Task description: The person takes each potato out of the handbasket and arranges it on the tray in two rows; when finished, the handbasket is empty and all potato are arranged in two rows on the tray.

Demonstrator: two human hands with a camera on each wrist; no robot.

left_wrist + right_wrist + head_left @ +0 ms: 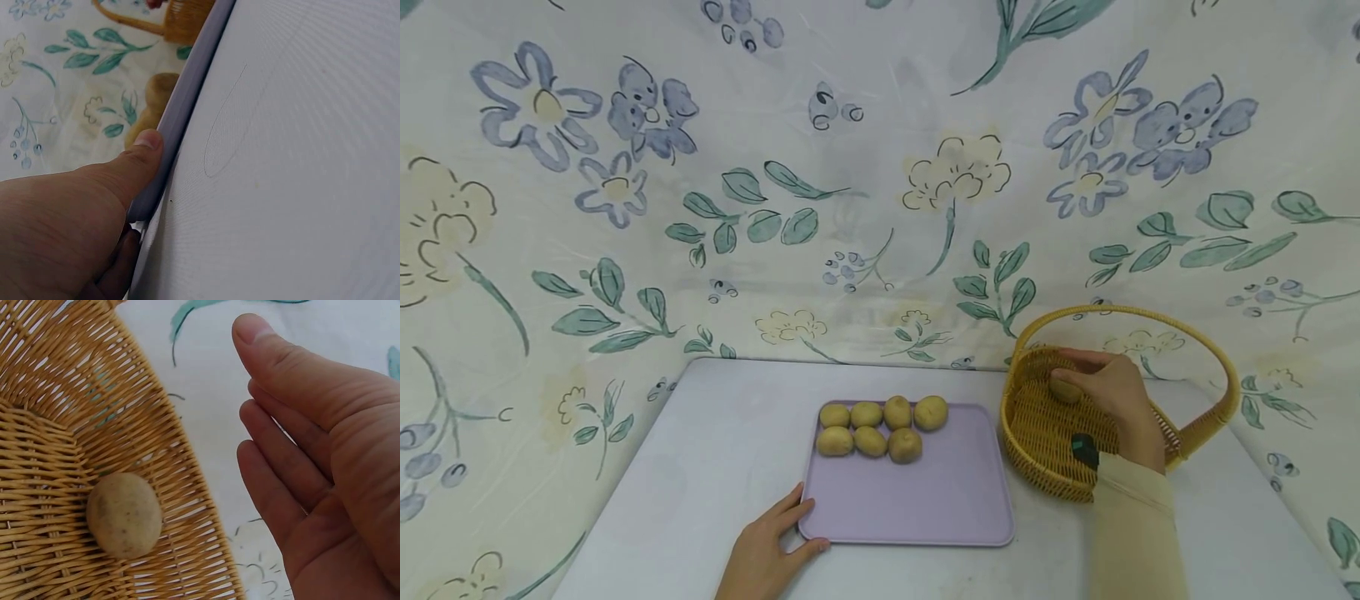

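Note:
A lilac tray [917, 504] lies on the white table, bearing several potatoes [870, 442] in two rows along its far left part. My left hand [769, 546] holds the tray's near left corner, thumb on the front edge and fingers at the left side. In the left wrist view the thumb presses on the tray's rim [178, 112]. To the right stands a yellow wicker basket [1037, 458] with one potato [124, 515] inside, against its wall. My right hand [1108, 387] hovers over the basket, near that potato; the right wrist view shows its fingers relaxed and apart from it.
The basket's tall arched handle [1120, 310] rises over the right forearm. Behind the table hangs a floral cloth [865, 317]. White table surface [700, 467] extends left of the tray.

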